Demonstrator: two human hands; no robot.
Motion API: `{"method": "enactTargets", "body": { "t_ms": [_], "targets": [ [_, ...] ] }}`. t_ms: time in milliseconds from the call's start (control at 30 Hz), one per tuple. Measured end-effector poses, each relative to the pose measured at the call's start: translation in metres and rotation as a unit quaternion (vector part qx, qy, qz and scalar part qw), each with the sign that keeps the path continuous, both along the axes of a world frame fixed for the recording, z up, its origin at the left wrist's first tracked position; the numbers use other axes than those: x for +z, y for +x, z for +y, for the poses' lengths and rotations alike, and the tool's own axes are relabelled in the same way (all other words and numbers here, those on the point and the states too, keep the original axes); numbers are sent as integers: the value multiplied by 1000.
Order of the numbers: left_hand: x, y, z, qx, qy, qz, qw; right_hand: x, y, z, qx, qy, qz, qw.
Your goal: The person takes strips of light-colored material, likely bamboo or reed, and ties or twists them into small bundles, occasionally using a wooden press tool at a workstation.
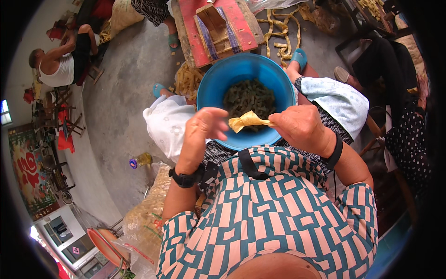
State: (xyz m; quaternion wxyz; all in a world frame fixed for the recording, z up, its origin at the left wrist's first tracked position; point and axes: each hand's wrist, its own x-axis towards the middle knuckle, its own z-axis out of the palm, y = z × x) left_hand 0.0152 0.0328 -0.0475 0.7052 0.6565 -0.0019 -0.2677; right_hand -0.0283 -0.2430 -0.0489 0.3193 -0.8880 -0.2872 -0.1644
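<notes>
My right hand (302, 128) is closed, pinching the narrow end of a yellow twisted strip (248, 121) whose wide, crumpled end flares to the left. Beside that wide end, my left hand (204, 128) has its fingers stretched out and slightly blurred, with nothing visible in them. Both hands are over the near part of a round blue tub (213, 79), held between my knees. Dark greenish-brown pieces (251, 95) lie in a heap at the bottom of the tub. I cannot tell what the yellow strip is made of.
Beyond the tub stands a worn red table (188, 23) with a wooden holder (216, 30) on it. Yellow strips (283, 32) lie on the floor at the far right, and more are heaped left of the tub. A jar (141, 160) lies at left. Other people sit on both sides.
</notes>
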Motion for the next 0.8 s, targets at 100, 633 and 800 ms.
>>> {"method": "enactTargets", "body": {
  "t_ms": [100, 633, 800],
  "targets": [
    [1, -7, -15, -90, 21, 14, 996, 0, 0, 4, 4, -14, -25, 1000],
    [-3, -6, -5, -75, 29, -19, 997, 1, -4, -3, 23, -60, -1, 998],
    [25, 20, -4, -40, 126, -229, 964, 4, 8, -4, 10, -106, -38, 994]
  ]
}}
